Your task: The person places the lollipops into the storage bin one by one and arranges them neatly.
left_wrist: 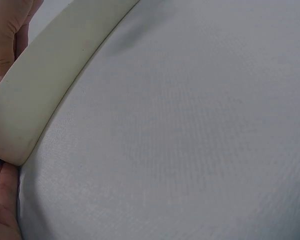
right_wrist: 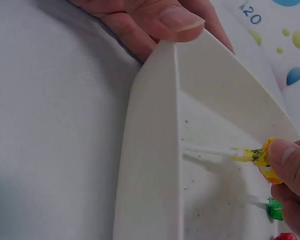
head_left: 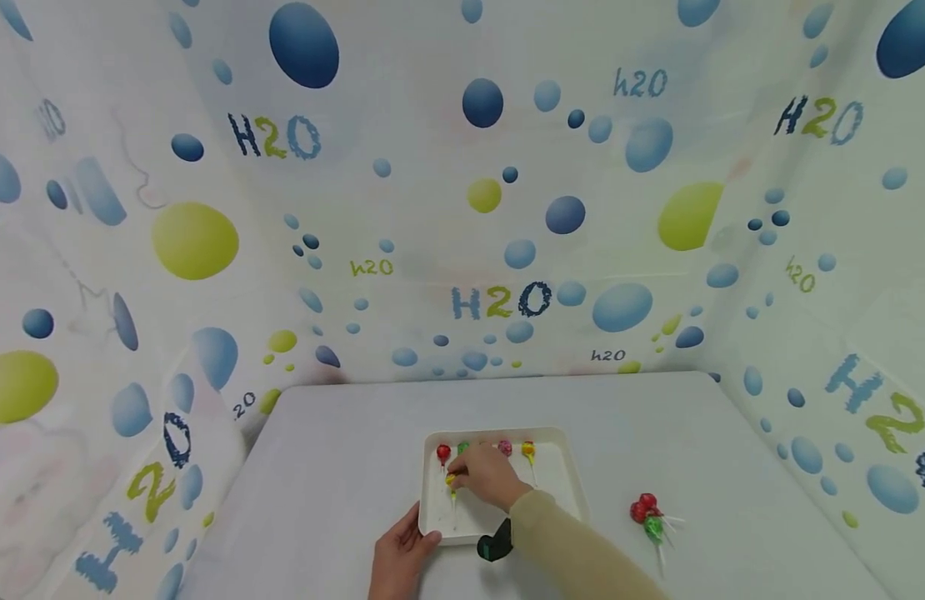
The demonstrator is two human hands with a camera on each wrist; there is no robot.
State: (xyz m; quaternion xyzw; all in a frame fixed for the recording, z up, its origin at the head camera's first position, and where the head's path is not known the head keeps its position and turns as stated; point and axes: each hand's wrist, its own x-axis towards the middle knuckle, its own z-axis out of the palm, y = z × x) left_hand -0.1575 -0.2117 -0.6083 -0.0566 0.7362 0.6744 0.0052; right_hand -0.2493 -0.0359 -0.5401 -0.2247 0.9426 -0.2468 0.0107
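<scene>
My right hand (head_left: 492, 477) pinches a yellow lollipop (head_left: 452, 481) by its wrapped head over the left part of a white tray (head_left: 560, 492). In the right wrist view, thumb and fingertips hold the yellow head (right_wrist: 267, 160), with the stick pointing toward the tray's near wall. My left hand (head_left: 402, 550) grips the tray's near left corner, thumb on the rim and fingers along the outer wall. Along the tray's far side lie a red lollipop (head_left: 443, 452), a green one (head_left: 463, 447), a pink one (head_left: 505, 448) and another yellow one (head_left: 528, 450). My right hand partly covers that row.
To the right of the tray, a small pile of red lollipops (head_left: 646, 506) and a green lollipop (head_left: 653, 527) lies on the white table (head_left: 342, 450). A printed curtain (head_left: 432, 217) with bubbles and lettering surrounds the table at the back and sides.
</scene>
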